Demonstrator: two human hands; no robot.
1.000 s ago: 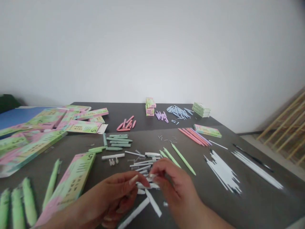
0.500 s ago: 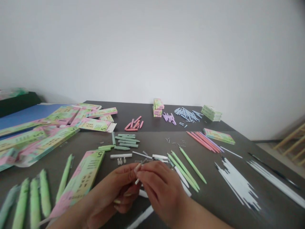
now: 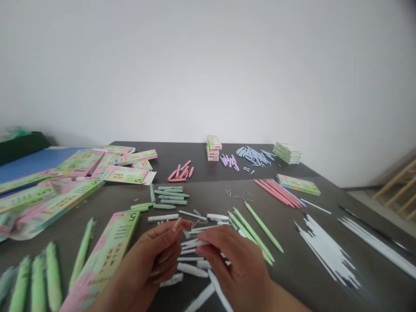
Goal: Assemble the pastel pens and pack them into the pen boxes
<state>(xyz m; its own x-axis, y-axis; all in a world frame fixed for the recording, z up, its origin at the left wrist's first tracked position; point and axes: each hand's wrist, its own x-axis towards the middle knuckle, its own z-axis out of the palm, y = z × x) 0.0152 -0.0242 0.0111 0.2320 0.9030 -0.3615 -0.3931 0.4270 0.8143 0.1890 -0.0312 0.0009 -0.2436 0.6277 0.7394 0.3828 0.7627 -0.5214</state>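
two hands (image 3: 195,255) above white pen parts (image 3: 192,269), dark table (image 3: 279,234)

A small, clear-looking piece (image 3: 186,233) sits at the fingertips of the left hand (image 3: 162,249), tilted; blur leaves its exact shape uncertain, though it is perhaps a short tube. Under and around the right hand (image 3: 232,255) lie slim white rods (image 3: 191,248), roughly side by side and pointing left to right. On the near side, a white tapered barrel (image 3: 192,270) lies flat, with a long white tube (image 3: 201,298) slanting nearer still. At the far left of the group, a straight white tube (image 3: 163,218) lies crosswise; at the far right, a white pointed barrel (image 3: 217,216).
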